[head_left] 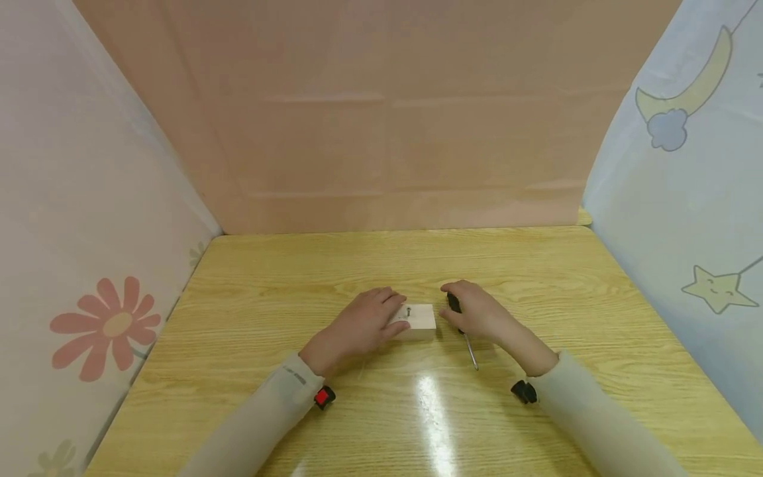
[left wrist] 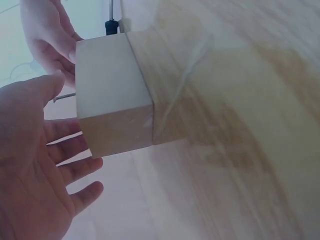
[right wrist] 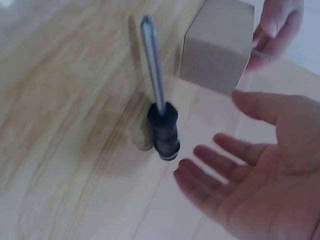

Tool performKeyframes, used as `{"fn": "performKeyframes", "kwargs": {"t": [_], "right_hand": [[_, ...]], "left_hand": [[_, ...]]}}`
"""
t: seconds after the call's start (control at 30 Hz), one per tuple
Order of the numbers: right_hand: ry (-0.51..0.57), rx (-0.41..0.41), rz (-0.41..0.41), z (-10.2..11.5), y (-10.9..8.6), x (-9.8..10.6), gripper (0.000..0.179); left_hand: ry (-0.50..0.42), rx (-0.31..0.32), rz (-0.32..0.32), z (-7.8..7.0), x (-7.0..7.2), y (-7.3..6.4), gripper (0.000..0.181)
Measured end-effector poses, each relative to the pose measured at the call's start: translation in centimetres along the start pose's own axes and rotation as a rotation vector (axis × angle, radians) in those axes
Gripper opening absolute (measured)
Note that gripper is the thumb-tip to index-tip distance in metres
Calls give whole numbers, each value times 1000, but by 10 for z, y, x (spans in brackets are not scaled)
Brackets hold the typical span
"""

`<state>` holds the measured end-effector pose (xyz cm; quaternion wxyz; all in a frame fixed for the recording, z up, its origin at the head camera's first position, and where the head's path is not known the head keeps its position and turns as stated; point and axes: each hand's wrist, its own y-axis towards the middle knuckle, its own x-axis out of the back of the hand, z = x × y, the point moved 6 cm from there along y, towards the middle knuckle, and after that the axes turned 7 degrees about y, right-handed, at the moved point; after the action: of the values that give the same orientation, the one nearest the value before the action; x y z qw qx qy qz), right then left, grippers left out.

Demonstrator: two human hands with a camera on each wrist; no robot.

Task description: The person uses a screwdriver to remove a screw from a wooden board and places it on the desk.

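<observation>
A pale wooden block (head_left: 424,319) lies on the table with a screw (head_left: 408,311) standing upright in its top. My left hand (head_left: 363,321) is at the block's left end, thumb towards me and fingers on the far side. In the left wrist view its fingers are spread and relaxed, partly behind the block (left wrist: 112,80); firm contact cannot be made out. To the right of the block is a screwdriver (right wrist: 164,127) with a black handle, its metal shaft pointing towards me. My right hand (head_left: 477,313) is beside the handle, fingers loosely bent and apart from it.
The wood-grain table (head_left: 286,278) reaches back to an orange-brown cloth (head_left: 387,146). Pale printed curtains (head_left: 113,199) stand along the left and right sides. Each wrist wears a strap with a small black piece, the left one (head_left: 324,397) marked red.
</observation>
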<state>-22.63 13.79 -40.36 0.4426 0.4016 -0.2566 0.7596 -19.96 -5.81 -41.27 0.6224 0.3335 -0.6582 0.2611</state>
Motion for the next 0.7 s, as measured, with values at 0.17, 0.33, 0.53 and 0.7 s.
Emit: {"fn": "performKeyframes", "kwargs": {"t": [0.17,0.33,0.53,0.7], "right_hand": [[13,93,28,17,-11,-6,56],[-45,172,66,30,-15,-11,56],[-113,264,119,42,-18,-19,54],[-155,358,113,47,-23,-22,48]], "left_hand": [[-18,-16,-83,-2,10,1,50],[-9,-62,-169,-8,19,2,39],[25,-94,-241,-16,28,4,26],[24,-99,-251,-18,32,5,19]]}}
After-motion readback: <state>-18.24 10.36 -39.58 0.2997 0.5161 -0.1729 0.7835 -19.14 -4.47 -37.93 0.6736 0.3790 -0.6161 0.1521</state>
